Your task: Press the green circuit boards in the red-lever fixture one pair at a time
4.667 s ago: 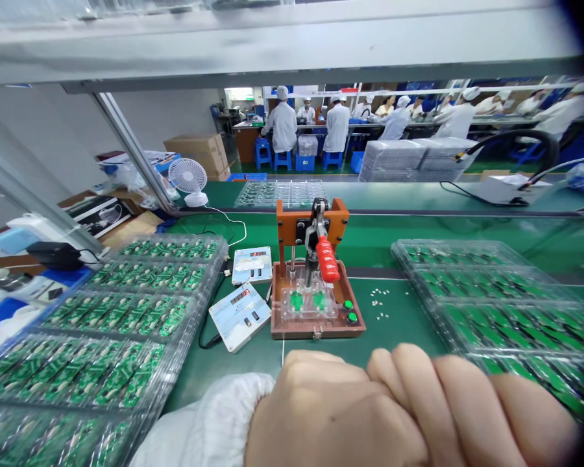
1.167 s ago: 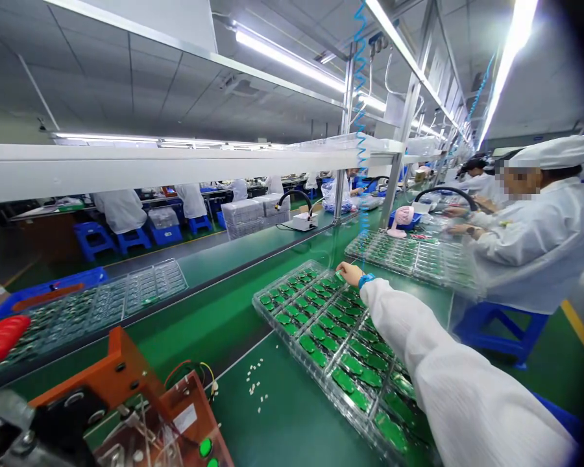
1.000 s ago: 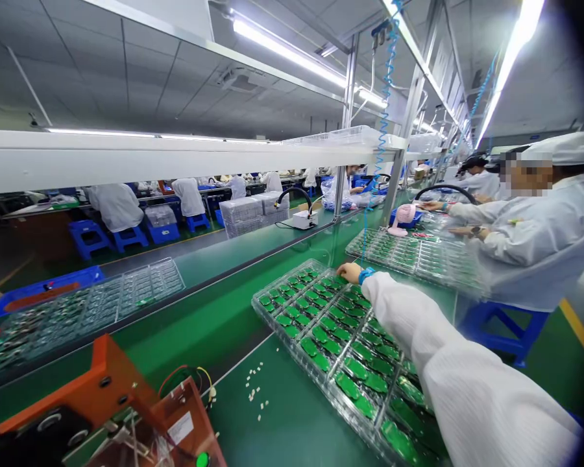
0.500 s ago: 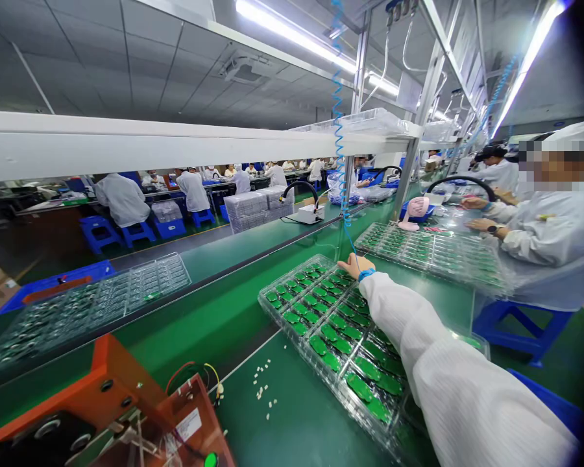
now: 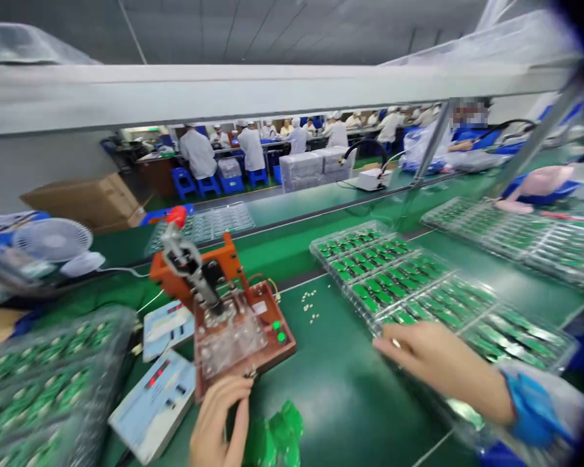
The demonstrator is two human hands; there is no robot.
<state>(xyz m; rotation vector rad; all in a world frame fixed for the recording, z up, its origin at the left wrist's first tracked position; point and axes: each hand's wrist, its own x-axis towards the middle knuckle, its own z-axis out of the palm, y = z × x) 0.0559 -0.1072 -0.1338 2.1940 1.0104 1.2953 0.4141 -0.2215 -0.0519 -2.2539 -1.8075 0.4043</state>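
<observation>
My right hand (image 5: 438, 360) is over the near edge of a clear blister tray (image 5: 353, 305) filled with green circuit boards. Its fingers and thumb are drawn together; what they hold, if anything, is hidden. A blue band circles that wrist. My left hand (image 5: 219, 421) is at the front edge of a reddish-brown test fixture (image 5: 277, 353), fingers bent and thumb apart from them, with nothing visible between. Shiny green pieces (image 5: 277, 434), too blurred to name, lie just right of it. The fixture has a red-knobbed toggle clamp (image 5: 178, 217), a clear plate and two green buttons.
Two pale blue meter boxes (image 5: 153, 405) with red displays sit left of the fixture. Another tray of boards (image 5: 78, 383) is at the lower left, beside a white fan (image 5: 53, 239). Small white bits (image 5: 309, 301) are scattered on the bench. A white shelf beam (image 5: 272, 94) crosses above.
My view has swung left and down. My right hand has come back from the tray's far end to its near edge. My left hand and the whole fixture now show.
</observation>
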